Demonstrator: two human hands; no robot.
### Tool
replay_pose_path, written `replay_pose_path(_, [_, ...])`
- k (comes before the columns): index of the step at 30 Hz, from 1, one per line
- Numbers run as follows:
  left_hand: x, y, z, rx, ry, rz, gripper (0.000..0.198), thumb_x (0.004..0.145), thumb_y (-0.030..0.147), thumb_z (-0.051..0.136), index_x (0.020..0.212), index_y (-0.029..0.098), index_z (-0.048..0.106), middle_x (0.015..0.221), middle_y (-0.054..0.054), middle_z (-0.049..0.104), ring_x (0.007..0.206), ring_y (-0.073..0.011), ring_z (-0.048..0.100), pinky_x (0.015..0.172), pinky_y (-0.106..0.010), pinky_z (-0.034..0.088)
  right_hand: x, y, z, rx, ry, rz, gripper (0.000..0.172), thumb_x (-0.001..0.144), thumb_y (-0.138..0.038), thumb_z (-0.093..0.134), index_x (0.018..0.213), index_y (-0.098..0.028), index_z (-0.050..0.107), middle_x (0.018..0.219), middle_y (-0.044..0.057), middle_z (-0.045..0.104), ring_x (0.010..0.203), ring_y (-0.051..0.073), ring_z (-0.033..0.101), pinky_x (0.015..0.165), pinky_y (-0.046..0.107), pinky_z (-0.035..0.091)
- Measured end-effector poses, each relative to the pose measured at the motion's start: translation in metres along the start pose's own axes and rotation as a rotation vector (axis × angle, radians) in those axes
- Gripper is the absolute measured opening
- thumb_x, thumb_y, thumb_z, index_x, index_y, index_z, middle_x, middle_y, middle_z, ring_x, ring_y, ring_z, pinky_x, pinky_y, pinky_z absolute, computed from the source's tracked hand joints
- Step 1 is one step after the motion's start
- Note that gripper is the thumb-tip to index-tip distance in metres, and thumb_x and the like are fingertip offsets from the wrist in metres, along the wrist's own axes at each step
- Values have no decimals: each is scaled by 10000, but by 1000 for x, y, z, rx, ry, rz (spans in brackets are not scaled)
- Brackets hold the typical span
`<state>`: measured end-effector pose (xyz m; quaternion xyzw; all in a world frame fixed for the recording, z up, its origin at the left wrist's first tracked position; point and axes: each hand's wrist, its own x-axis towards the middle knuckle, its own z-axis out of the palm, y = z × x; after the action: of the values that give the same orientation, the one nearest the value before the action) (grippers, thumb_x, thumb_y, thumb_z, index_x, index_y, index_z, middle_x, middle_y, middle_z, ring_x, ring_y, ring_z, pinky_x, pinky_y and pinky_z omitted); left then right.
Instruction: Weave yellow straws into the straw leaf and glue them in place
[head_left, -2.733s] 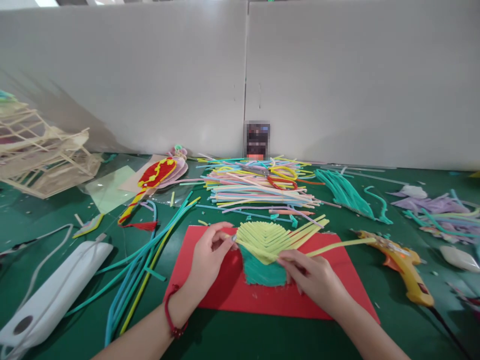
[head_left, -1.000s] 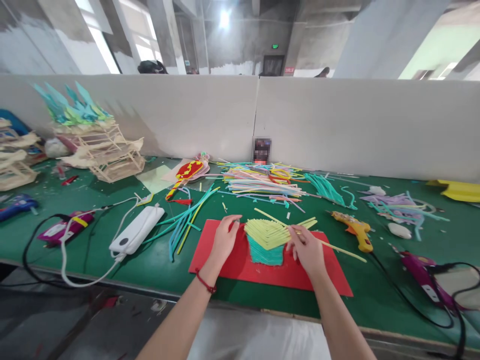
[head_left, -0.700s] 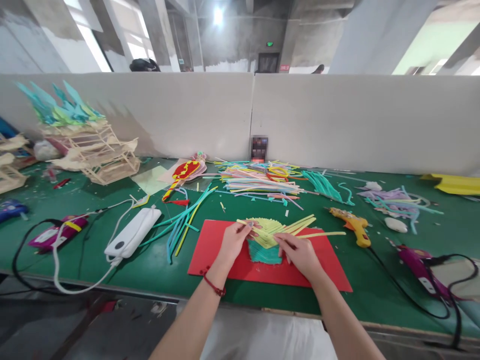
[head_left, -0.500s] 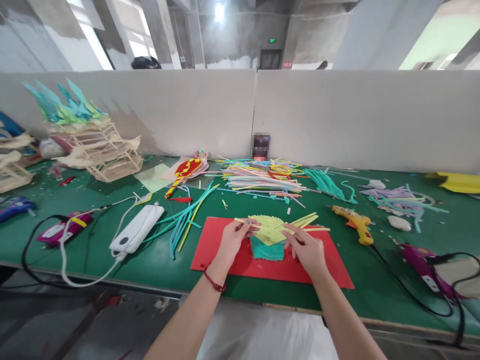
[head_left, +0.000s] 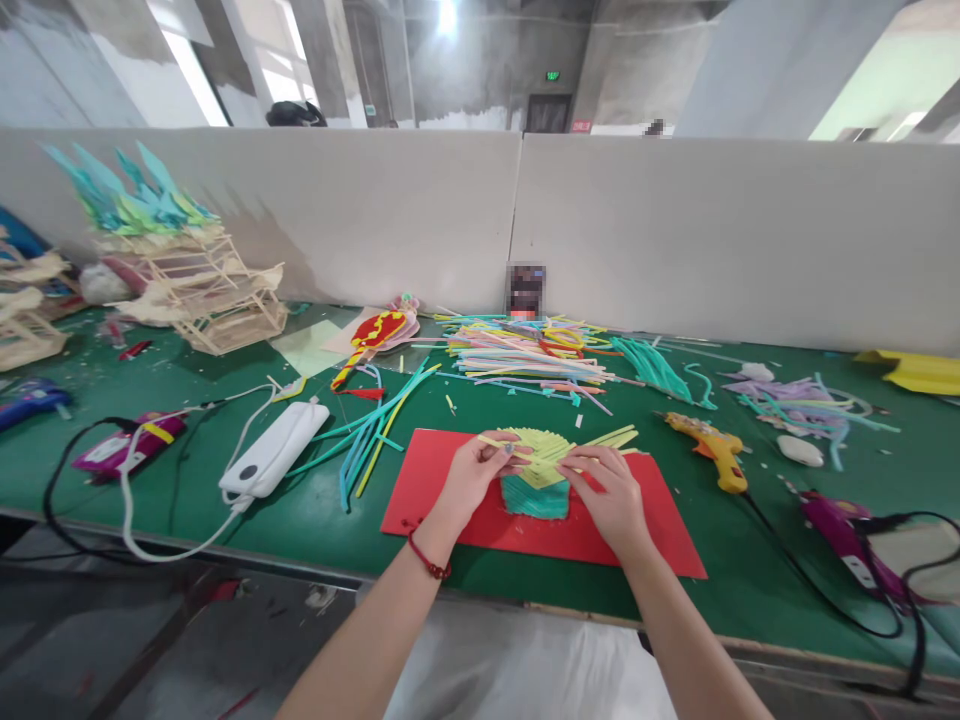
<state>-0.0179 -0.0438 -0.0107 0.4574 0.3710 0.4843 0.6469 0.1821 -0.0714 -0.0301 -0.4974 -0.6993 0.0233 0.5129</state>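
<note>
A red board [head_left: 450, 500] lies on the green table, bearing a woven piece with a yellow leaf-like top [head_left: 536, 447] and a teal block [head_left: 535, 497] below. My left hand [head_left: 480, 472] is at the yellow part's left edge, its thumb and fingers pinched on a yellow strip [head_left: 492, 442]. On the right edge, my right hand [head_left: 606, 490] has its fingertips closed on yellow strips, whose loose ends [head_left: 619, 437] fan out behind the fingers. A red bead bracelet [head_left: 430, 556] circles my left wrist.
Coloured strips [head_left: 525, 360] are heaped behind the board. A yellow glue gun [head_left: 709, 445] lies to the right, a white power strip [head_left: 276, 450] and teal strips [head_left: 386, 415] to the left. Wooden frame models [head_left: 225, 300] stand at the back left.
Both hands have shifted slightly over the yellow weave, and my right hand has come a little nearer to my left. The long strip end pointing right no longer shows.
</note>
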Motion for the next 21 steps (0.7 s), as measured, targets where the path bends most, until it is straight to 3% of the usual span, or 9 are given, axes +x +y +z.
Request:
replay_pose_path(5, [1,0,1,17,-17,-11,525,621,600,765,869,151,652,884,-114,752,830,-263,725,783,-388,576,1,0,-1,48,-53,12,231,884,-383,580,776,-245,732,751,42,688,767,191,637,738,352,521])
replay_pose_path(10, [3,-2,-1,34,28,1,539,683,662,673,867,156,632,822,-102,748,756,-237,725,737,-366,581,0,-2,-2,85,-64,17,225,880,-366,585,805,-239,754,704,36,614,695,167,598,643,307,521])
replay_pose_path(16, [4,-4,-3,135,74,18,490,720,594,664,915,145,651,714,-79,726,616,-209,698,632,-336,578,-2,-6,-2,88,-119,-9,208,852,-385,621,754,-266,759,708,27,609,692,161,591,647,312,506])
replay_pose_path(18, [4,-4,-5,186,125,54,478,761,567,630,991,149,640,750,-79,728,653,-216,703,648,-344,578,-3,-8,-3,71,-135,-26,221,869,-377,600,762,-264,756,731,34,626,716,166,604,669,319,506])
replay_pose_path(21, [-1,-1,-10,280,259,148,453,843,532,541,1099,162,590,946,-111,721,869,-241,699,770,-370,565,-4,-13,-7,-14,-158,-75,219,891,-342,572,787,-250,742,744,37,644,732,170,615,697,327,491])
